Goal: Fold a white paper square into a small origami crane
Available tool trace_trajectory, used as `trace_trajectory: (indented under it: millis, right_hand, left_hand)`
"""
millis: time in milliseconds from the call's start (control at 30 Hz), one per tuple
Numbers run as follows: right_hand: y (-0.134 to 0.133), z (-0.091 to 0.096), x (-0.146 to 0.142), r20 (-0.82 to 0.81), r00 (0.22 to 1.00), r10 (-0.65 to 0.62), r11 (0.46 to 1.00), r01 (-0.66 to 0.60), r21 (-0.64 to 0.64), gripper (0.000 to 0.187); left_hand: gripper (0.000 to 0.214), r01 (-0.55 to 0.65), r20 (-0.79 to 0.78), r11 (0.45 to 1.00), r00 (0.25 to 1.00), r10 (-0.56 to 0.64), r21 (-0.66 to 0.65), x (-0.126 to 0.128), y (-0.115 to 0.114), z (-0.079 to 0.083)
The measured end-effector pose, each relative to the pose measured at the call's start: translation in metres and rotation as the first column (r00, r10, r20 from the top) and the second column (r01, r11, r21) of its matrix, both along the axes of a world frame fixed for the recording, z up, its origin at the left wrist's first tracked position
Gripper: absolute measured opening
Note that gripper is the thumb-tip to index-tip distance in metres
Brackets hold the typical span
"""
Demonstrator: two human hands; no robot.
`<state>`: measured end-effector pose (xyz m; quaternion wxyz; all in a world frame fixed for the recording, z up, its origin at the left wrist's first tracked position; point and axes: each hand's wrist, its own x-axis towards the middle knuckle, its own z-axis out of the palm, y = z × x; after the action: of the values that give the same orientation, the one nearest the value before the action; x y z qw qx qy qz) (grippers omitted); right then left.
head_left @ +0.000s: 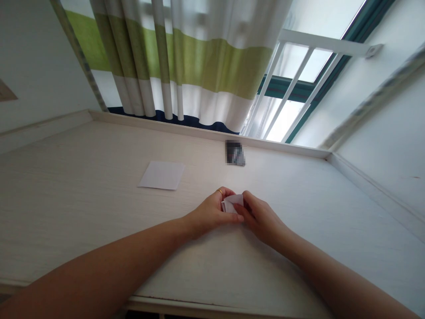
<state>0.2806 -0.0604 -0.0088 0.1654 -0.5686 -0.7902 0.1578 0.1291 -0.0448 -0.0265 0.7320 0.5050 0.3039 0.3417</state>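
Between my two hands is a small folded piece of white paper [235,201], held just above the white tabletop [206,266]. My left hand [212,210], with a gold ring on one finger, grips the paper's left side, its thumb stretched along the lower edge. On the other side, the thumb and fingers of my right hand [260,215] pinch the paper's right part. Some of the folds are hidden behind the fingers. A flat white sheet of paper [162,175] lies on the table, left of and beyond my hands.
A small dark rectangular item [235,153], blurred by pixelation, lies near the table's far edge. A raised rim [199,133] runs along the back. Behind it hang a green and white striped curtain [212,62] and a white railing [318,44] before a window. Walls flank both sides.
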Motion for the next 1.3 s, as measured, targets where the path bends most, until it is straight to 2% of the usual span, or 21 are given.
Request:
trace_trajectory:
  millis: [100,267,1000,1167,1300]
  right_hand:
    - [-0.0004,0.0005,-0.0009,0.021,1.000,0.000,1.000,0.001,-0.003,0.022]
    - [-0.0009,0.0014,-0.0009,0.029,1.000,0.003,1.000,-0.003,0.011,0.022]
    - [0.0014,-0.0001,0.0015,-0.056,0.998,-0.011,0.999,0.013,0.048,0.022]
    - [0.0027,-0.0028,0.0028,-0.041,0.999,0.005,0.998,-0.003,0.064,0.021]
    - [0.0015,-0.0024,0.0024,-0.035,0.999,0.000,0.998,0.002,0.058,0.021]
  left_hand:
    - [0.044,0.010,0.002,1.000,1.000,-0.010,-0.009,-0.0003,0.0005,-0.0014]
    - [0.042,0.010,0.008,1.000,1.000,-0.010,-0.027,0.0004,-0.0007,0.0005]
    - [0.058,0.106,0.185,0.988,0.979,-0.084,-0.113,-0.0011,-0.0011,0.0009]
    - [0.062,0.118,0.174,0.990,0.980,-0.102,-0.084,-0.0011,-0.0017,-0.0001]
    - [0.052,0.058,0.083,0.995,0.995,-0.052,-0.076,0.0002,-0.0033,0.0029]
